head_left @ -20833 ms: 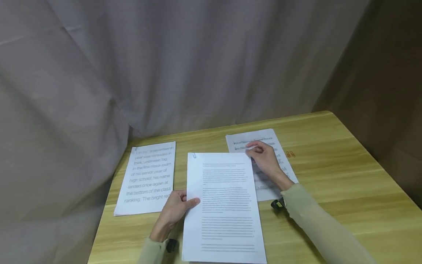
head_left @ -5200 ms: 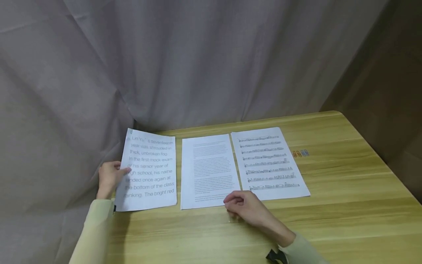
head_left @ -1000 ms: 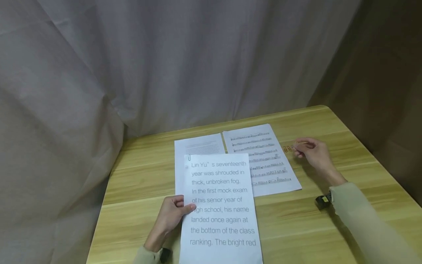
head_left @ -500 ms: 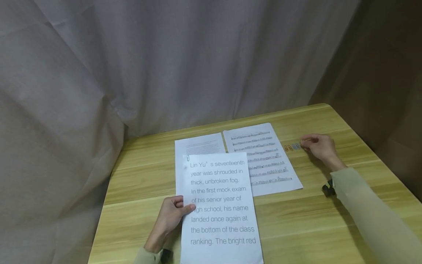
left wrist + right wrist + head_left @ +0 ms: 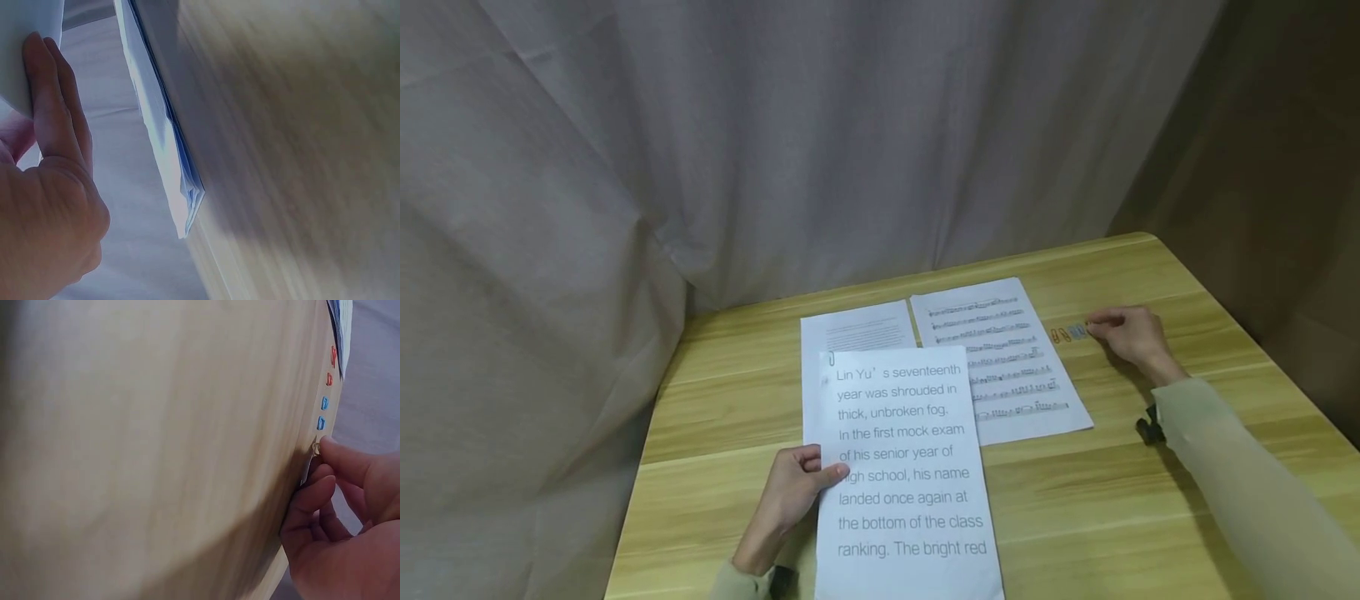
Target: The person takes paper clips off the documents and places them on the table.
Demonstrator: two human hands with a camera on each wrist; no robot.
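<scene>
My left hand (image 5: pixel 793 483) grips a stack of large-print pages (image 5: pixel 917 575) by its left edge, thumb on top. A paper clip (image 5: pixel 832 359) sits at the stack's upper left corner. The stack is raised off the table and overlaps two other stacks in the head view. Over at the right, my right hand (image 5: pixel 1131 333) pinches a small yellowish paper clip (image 5: pixel 316 449) with its fingertips, low at the tabletop. That clip lies in line with two blue paper clips (image 5: pixel 322 412) and two red paper clips (image 5: pixel 330 369).
Behind the held pages lie a small-print stack (image 5: pixel 865 321), partly covered, and a sheet-music stack (image 5: pixel 977 312). All rest on a wood-grain table (image 5: pixel 722 392). A grey curtain (image 5: pixel 820 150) hangs along the back and left.
The right hand moved right from beside the red clips, uncovering the blue ones, then stayed low there. Earlier, the small-print stack was put down and the large-print stack lifted from the left.
</scene>
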